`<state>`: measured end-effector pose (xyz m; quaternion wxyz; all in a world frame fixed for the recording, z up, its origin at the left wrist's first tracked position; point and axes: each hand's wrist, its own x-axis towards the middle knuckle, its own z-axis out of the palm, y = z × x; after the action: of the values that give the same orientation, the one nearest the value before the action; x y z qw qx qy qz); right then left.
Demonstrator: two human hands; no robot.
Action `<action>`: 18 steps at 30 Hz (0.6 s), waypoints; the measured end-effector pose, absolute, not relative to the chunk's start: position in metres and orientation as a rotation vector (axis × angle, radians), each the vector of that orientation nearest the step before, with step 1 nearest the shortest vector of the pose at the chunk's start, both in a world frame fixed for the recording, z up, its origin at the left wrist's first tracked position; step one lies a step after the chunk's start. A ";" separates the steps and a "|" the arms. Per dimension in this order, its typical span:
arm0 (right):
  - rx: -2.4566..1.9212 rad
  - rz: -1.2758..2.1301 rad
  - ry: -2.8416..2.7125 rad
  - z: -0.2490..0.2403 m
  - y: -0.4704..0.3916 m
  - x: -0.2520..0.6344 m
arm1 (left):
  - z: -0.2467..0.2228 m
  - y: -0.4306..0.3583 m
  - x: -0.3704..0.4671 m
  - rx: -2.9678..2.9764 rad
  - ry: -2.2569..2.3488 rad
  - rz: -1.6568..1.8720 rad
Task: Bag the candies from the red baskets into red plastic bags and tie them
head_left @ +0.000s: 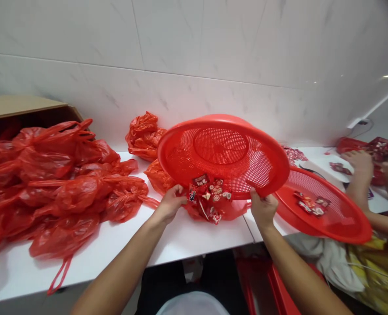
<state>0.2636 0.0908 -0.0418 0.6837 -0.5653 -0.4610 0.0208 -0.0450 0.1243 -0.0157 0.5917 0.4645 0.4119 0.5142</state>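
A large red plastic basket with a perforated bottom is tipped toward me over the white table. My right hand is closed around its near rim on the right. Several small red snack packets lie at the lowered near edge, some over a red plastic bag below. My left hand is closed in a pinch beside the packets, seemingly on the bag's edge; its fingertips partly hide what they hold. The basket covers much of the bag.
Many filled red bags are heaped on the left before a cardboard box. Another bag stands by the wall. On the right, a second red basket holds a few packets, near another person's hands.
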 end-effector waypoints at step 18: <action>-1.288 0.095 -0.647 -0.026 0.099 0.240 | -0.008 0.110 -0.056 1.044 0.993 1.269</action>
<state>0.2403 0.0987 -0.0255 0.7502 -0.5897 -0.2959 0.0435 -0.0561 0.1105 -0.0078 0.5735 0.4455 0.4235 0.5415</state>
